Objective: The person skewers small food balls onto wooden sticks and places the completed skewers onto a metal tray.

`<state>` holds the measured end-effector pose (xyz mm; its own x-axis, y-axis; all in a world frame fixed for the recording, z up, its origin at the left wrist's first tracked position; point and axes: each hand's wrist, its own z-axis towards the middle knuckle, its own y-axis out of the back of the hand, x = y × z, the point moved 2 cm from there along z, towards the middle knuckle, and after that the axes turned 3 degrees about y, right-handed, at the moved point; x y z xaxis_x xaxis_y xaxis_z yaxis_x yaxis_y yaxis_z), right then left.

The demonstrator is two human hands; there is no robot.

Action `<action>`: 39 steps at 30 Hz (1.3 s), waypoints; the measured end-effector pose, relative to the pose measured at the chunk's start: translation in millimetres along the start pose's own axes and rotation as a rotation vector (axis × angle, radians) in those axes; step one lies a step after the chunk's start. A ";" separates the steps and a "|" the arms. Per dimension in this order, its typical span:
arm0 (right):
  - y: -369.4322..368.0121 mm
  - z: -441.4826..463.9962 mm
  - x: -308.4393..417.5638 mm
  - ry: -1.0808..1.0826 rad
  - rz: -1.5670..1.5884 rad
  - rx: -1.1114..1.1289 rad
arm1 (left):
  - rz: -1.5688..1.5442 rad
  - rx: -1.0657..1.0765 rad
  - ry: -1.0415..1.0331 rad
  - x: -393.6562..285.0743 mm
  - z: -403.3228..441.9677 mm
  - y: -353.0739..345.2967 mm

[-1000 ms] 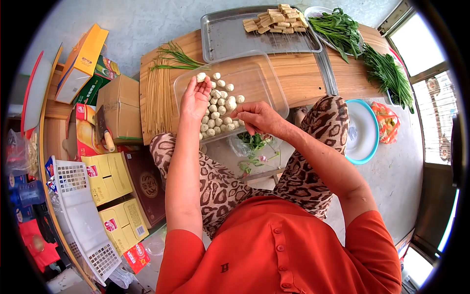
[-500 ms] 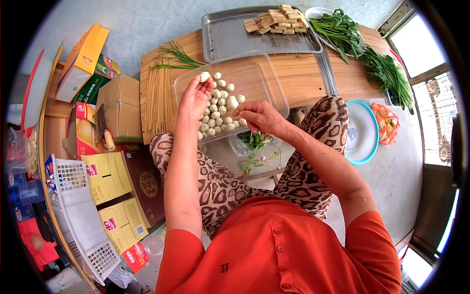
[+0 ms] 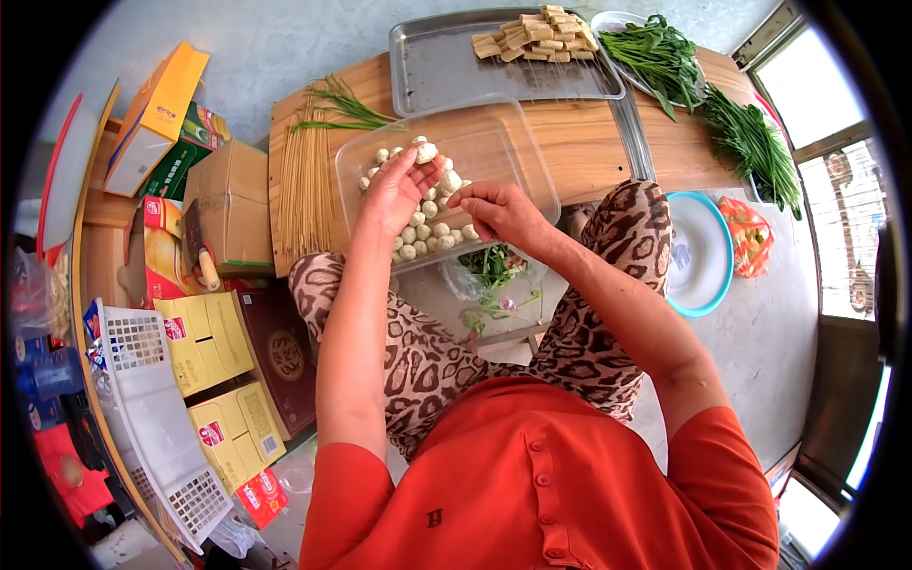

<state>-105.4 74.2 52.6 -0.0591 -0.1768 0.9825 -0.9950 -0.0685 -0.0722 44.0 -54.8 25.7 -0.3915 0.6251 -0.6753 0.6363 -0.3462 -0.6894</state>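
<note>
My left hand [image 3: 399,195], palm up with curled fingers, holds a pale speckled meatball [image 3: 426,152] at its fingertips over a clear plastic tub [image 3: 518,157]. My right hand [image 3: 499,211] is closed in a pinch beside it. Just off those fingertips a larger-looking meatball [image 3: 450,182] is raised above the others, apparently on a skewer whose shaft I cannot make out. Several more meatballs [image 3: 418,233] lie loose in the tub, partly hidden by my hands. Thin bamboo skewers [image 3: 304,199] are laid out left of the tub.
Behind the tub, a metal tray [image 3: 437,71] carries stacked tan pieces [image 3: 537,38]. Green vegetables [image 3: 655,62] and chives [image 3: 755,147] sit at the right. A blue-rimmed basin [image 3: 703,256] stands on the floor. Cardboard boxes [image 3: 228,204] and a knife [image 3: 204,256] are at the left.
My left hand has moved right with its meatball, closer to my right hand. My right hand has risen slightly toward the back, and the raised meatball moved with it. Some loose meatballs have shifted.
</note>
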 end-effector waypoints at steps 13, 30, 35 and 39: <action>5.0 4.2 -2.9 0.004 -0.072 -0.045 | 0.085 0.096 0.072 8.2 0.2 -1.9; 6.3 5.1 5.2 -0.004 -0.041 -0.096 | 0.211 0.117 0.104 24.6 -5.3 -16.7; 5.1 5.8 3.8 -0.002 -0.008 -0.093 | 0.204 0.117 0.088 24.6 -3.2 -14.5; 5.5 5.5 -1.4 -0.017 -0.040 -0.092 | 0.233 0.142 0.048 19.7 -3.5 -13.6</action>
<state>-110.3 68.6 49.8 -0.0188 -0.1921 0.9812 -0.9998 0.0145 -0.0163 29.9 -35.3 22.7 -0.2114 0.5485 -0.8090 0.6049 -0.5767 -0.5491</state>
